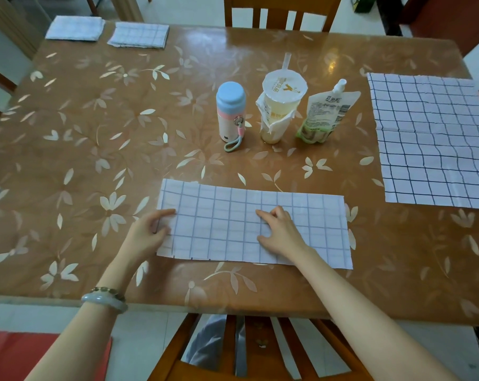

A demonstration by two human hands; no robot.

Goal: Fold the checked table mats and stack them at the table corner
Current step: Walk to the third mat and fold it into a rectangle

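Spanning the view: one large table under a glossy brown cover printed with pale flowers and leaves. Room: pale tiled floor, a slatted wooden chair at the far side and a second wooden chair at the near edge.

Item 1: white checked table mat, folded into a long strip, lying flat near the table's front edge.
- Left hand: at the strip's left short end, fingers close together and nearly straight, laid on the cloth edge. Whether the thumb goes under the cloth cannot be told.
- Right hand: palm down on the strip's middle, fingers slightly spread and lightly bent, pressing the cloth and gripping nothing.
- Pale stone bangle with a beaded bracelet on the left wrist.

Item 2: white mat with dark check lines, unfolded, flat at the table's right edge, well apart from the strip.

Items 3–4: two small folded checked mats at the far-left corner, side by side rather than stacked, one at the very corner and one just right of it.

Other things, upright in a row at the table's centre, beyond the strip:
- blue-capped pink-and-white flask with a wrist loop
- sealed plastic drink cup with a straw, in a paper sleeve
- printed spout pouch

Red pad at lower left, below table level.
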